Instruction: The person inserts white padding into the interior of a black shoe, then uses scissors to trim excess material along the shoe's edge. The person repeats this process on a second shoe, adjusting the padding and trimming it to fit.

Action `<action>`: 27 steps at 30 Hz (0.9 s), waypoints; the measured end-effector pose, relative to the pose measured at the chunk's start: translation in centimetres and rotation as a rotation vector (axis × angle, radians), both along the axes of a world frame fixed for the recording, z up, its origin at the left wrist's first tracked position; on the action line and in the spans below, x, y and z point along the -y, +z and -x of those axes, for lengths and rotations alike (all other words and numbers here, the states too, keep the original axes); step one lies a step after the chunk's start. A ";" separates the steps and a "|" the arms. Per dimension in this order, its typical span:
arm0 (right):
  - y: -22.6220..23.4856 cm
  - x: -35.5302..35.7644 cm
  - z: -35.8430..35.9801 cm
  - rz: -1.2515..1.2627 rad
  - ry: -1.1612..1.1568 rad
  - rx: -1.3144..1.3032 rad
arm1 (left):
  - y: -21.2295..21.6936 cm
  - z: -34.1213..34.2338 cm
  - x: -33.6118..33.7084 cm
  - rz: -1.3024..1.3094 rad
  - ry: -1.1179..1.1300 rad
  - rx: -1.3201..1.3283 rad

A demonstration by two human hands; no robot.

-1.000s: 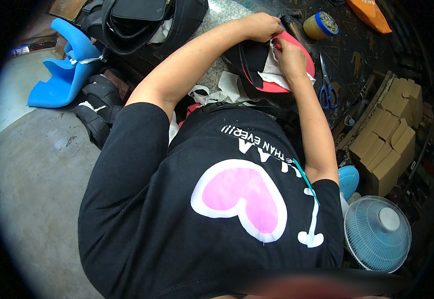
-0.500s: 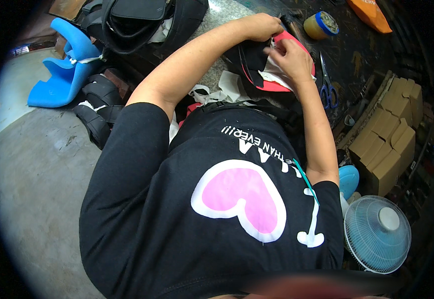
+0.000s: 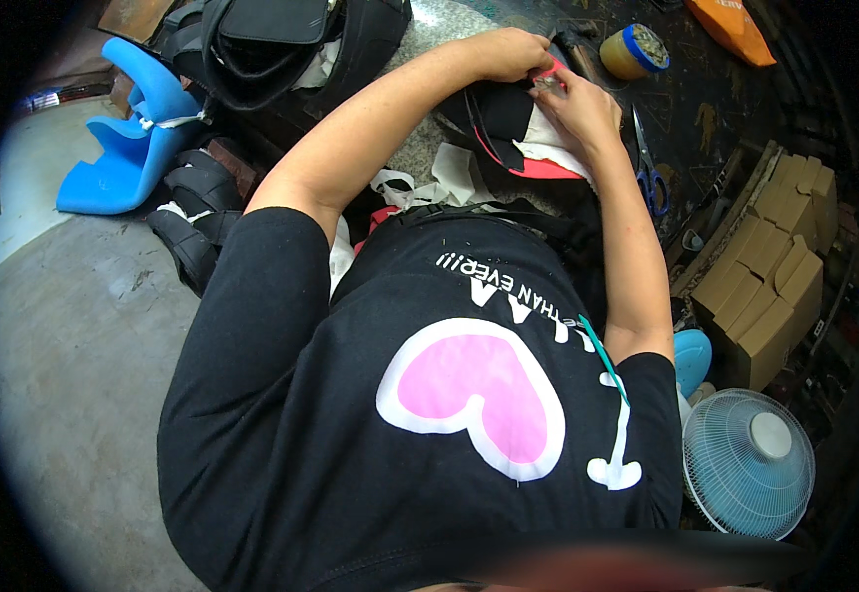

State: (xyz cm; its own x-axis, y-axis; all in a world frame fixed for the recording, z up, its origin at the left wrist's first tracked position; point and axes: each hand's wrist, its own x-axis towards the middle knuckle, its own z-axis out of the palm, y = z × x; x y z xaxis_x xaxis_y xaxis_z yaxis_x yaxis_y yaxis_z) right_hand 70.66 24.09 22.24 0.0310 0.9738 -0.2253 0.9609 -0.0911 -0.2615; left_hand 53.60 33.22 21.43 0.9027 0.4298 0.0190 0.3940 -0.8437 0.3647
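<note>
At the far side of the work surface, both hands are on a red, black and white fabric piece (image 3: pixel 546 138), perhaps a shoe upper. My left hand (image 3: pixel 510 53) is closed on its far red edge, fingertips bent down and partly hidden. My right hand (image 3: pixel 579 107) has thumb and fingers pinched together at the same edge, close to the left fingertips. The piece's white lining lies folded beneath the right hand, and its black part spreads to the left. Scissors with blue handles (image 3: pixel 654 187) lie right of my right wrist. Beyond the hands stands a blue-rimmed jar (image 3: pixel 635 51) with yellowish contents.
Black padded bags or straps (image 3: pixel 282 49) pile up at the far left, beside a bent blue foam sheet (image 3: pixel 119 158). White scraps (image 3: pixel 457 176) lie near my lap. Cardboard boxes (image 3: pixel 765 276) and a fan (image 3: pixel 750 464) stand on the right. An orange bag (image 3: pixel 733 30) lies far right.
My right hand's fingers have drawn up to the red edge beside the left fingertips and closed there. The fabric piece has tilted slightly; the left hand has barely moved.
</note>
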 end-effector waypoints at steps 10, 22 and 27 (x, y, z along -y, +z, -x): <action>-1.2 -1.2 0.5 -0.038 -0.008 0.071 | 0.7 0.8 2.4 -0.055 0.032 0.138; -1.7 -1.6 -0.1 0.004 -0.020 -0.006 | 1.8 1.8 13.6 -0.170 0.294 -0.246; -2.0 -1.8 -0.4 -0.013 -0.027 -0.026 | 0.5 1.7 14.2 -0.078 0.276 -0.188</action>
State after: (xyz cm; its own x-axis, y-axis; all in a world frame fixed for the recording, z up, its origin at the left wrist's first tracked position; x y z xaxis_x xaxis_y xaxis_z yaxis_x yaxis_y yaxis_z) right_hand 71.10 25.86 20.21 0.0518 0.9755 -0.2136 0.9509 -0.1136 -0.2880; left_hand 51.91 19.05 21.96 0.7434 0.6621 -0.0944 0.6655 -0.7183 0.2029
